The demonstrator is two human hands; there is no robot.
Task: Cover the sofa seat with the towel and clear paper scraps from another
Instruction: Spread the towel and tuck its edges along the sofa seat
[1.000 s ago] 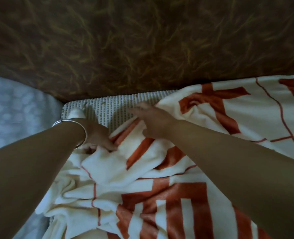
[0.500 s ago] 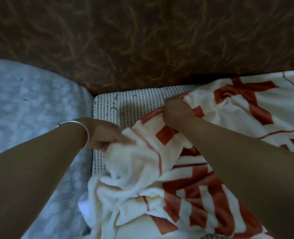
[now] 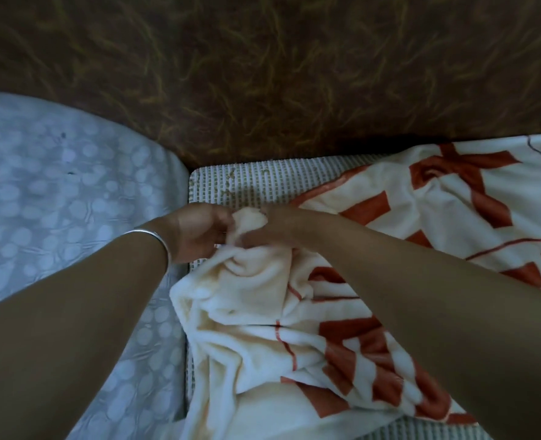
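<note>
right now both hands meet at the same bunched corner of the towel, a cream one with rust-orange bands. the left hand, silver bangle at the wrist, has its fingers closed around the wad of fabric, and the right hand pinches the same wad from the other side. most of the towel lies crumpled over the sofa seat, whose ribbed mesh cover is bare at the back left corner, next to the brown backrest. a pale spotted cushion sits just beside it on the left.

to do this step well, i'd judge the hands should part along the towel's edge so the corner opens, then carry it up and left to the bare corner, pulling taut so the folds near the front flatten. tugging only from the wad would likely drag the whole towel sideways and uncover the right side. no paper scraps are visible from here.
</note>
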